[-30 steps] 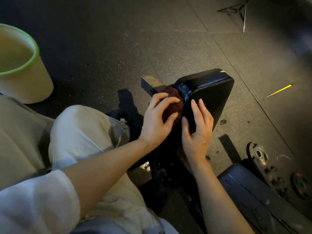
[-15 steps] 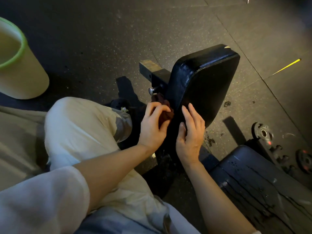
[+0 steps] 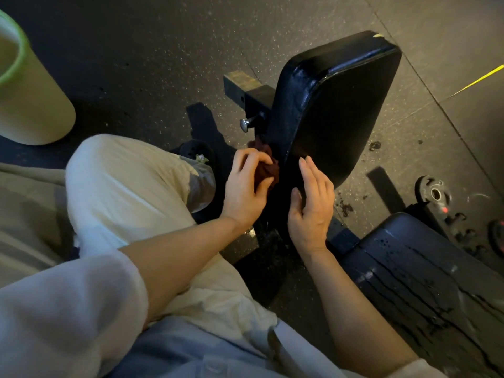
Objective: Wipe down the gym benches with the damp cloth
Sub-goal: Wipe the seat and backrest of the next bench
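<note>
We see dark speckled rubber floor [image 3: 136,50], tile seams crossing at right. Yellow line [image 3: 480,80] near right edge. Cream bin [image 3: 32,105] with green rim at left. Weight plate [image 3: 433,190] lying at right. Warm, dim light.

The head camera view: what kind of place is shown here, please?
Most likely a gym. A black padded bench pad stands on a metal frame with an adjustment pin, the floor looks like speckled rubber matting, and what seems a weight plate lies at right.

Speckled rubber floor [image 3: 152,50]: bucket [image 3: 32,105], weight plate [image 3: 433,190], bench frame [image 3: 245,85].
</note>
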The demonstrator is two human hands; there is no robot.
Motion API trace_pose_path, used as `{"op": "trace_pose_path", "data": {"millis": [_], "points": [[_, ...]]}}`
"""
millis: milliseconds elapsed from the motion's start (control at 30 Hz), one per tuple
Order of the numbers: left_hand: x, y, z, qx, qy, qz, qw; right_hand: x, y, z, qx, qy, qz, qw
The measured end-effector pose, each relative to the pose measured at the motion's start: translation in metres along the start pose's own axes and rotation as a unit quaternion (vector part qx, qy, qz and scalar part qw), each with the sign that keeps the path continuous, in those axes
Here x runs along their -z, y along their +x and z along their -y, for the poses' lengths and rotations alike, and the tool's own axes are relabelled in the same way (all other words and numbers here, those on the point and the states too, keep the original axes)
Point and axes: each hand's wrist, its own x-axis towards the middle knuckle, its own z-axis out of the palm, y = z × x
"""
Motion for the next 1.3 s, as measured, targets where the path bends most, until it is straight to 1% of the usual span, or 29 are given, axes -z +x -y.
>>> {"op": "trace_pose_path", "data": {"millis": [33,100,133,167,200,233,267,333,400,500,600,667,733,800,867,1000,1067,1133,1200,1267,1300], "points": [[0.000,0.002,0.003,0.001,0.003,0.010,1.000,-0.001,-0.001,0.000,-0.005,-0.001,0.003,1.000],[0.004,0.007,0.013,0.006,0.023,0.057,0.998,-0.003,-0.003,0.003,-0.018,0.001,0.007,1.000],[0.007,0.008,0.020,0.025,0.035,0.087,0.995,-0.005,-0.004,0.005,-0.025,0.006,0.009,1.000],[0.010,0.009,0.029,0.063,0.048,0.111,0.991,-0.006,-0.005,0.006,-0.032,0.011,0.010,0.999],[0.012,0.007,0.035,0.114,0.056,0.116,0.985,-0.007,-0.006,0.007,-0.036,0.013,0.013,0.999],[0.012,0.004,0.038,0.159,0.055,0.103,0.980,-0.007,-0.007,0.007,-0.038,0.013,0.013,0.999],[0.012,0.001,0.037,0.174,0.046,0.078,0.981,-0.006,-0.007,0.006,-0.035,0.011,0.010,0.999],[0.006,-0.005,0.027,0.126,0.025,0.038,0.991,-0.004,-0.008,0.002,-0.023,0.006,0.000,1.000],[-0.004,-0.012,0.017,0.077,-0.007,0.040,0.996,-0.003,-0.013,-0.004,-0.004,0.003,-0.005,1.000],[-0.011,-0.014,0.016,0.084,-0.008,0.045,0.995,-0.004,-0.023,-0.010,0.009,0.007,0.011,1.000],[-0.011,-0.009,0.024,0.088,0.022,0.081,0.993,-0.010,-0.032,-0.011,-0.020,0.016,0.034,0.999],[-0.008,-0.008,0.033,0.129,0.028,0.104,0.986,-0.015,-0.037,-0.008,-0.038,0.022,0.043,0.998],[-0.004,-0.014,0.036,0.167,0.029,0.087,0.982,-0.017,-0.041,-0.005,-0.051,0.032,0.051,0.997],[-0.005,-0.018,0.031,0.136,0.010,0.067,0.988,-0.016,-0.039,-0.006,-0.050,0.038,0.051,0.997],[-0.011,-0.023,0.025,0.098,-0.001,0.073,0.992,-0.014,-0.037,-0.009,-0.046,0.037,0.053,0.997],[-0.017,-0.021,0.028,0.100,0.028,0.076,0.992,-0.011,-0.041,-0.014,-0.053,0.031,0.064,0.996],[-0.017,-0.017,0.032,0.117,0.037,0.099,0.988,-0.014,-0.042,-0.013,-0.059,0.034,0.066,0.996],[-0.016,-0.012,0.038,0.174,0.051,0.112,0.977,-0.017,-0.043,-0.009,-0.073,0.044,0.063,0.994],[-0.011,-0.009,0.039,0.237,0.056,0.085,0.966,-0.016,-0.046,-0.003,-0.088,0.059,0.050,0.993],[-0.001,-0.010,0.026,0.260,-0.002,0.068,0.963,-0.010,-0.052,0.001,-0.073,0.074,0.037,0.994],[0.006,-0.012,0.017,0.259,-0.034,0.075,0.962,-0.008,-0.057,0.003,-0.047,0.083,0.045,0.994]]}}
